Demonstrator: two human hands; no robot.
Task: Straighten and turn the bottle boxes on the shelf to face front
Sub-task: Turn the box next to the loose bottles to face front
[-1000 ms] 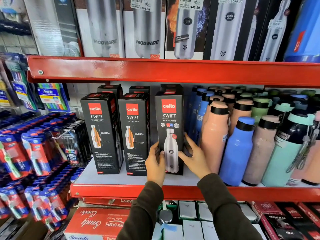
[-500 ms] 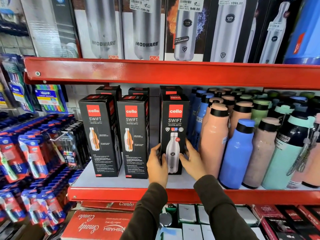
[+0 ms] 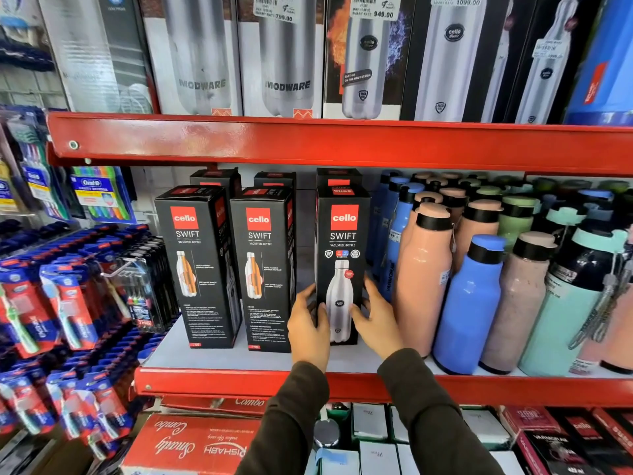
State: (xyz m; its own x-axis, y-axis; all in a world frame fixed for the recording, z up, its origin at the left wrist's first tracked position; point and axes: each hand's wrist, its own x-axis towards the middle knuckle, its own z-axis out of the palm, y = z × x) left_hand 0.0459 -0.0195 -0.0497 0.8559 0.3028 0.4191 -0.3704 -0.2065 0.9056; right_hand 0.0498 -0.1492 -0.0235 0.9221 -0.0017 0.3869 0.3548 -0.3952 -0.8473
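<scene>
Now both hands hold one black Cello Swift bottle box (image 3: pixel 342 265) near its bottom, on the middle red shelf (image 3: pixel 342 383). The left hand (image 3: pixel 308 323) presses against the box's left edge with its fingers curled round that side and the thumb lying on the front face. The right hand (image 3: pixel 376 320) meets the right edge, thumb on the front, the other fingers reaching round behind where they cannot be seen. So the box is clamped between the two hands; it stands upright on the pale shelf board, its front face with the steel bottle picture turned toward the viewer.

To its left stand two more Swift boxes, the middle box (image 3: pixel 263 269) and the left box (image 3: pixel 200 265), both upright and turned a little so that a side panel shows at the right of each. A clear gap lies between the held box and the middle box. Behind the three, farther back, are three more black boxes (image 3: pixel 274 180) of which only the tops show.

Just right of the held box stands a peach bottle (image 3: pixel 423 279), with a blue bottle (image 3: pixel 471 303) beside it and many more behind; the right hand seems to touch the peach one, though the view is unclear there. Toothbrush packs (image 3: pixel 58 303) hang at far left.
</scene>
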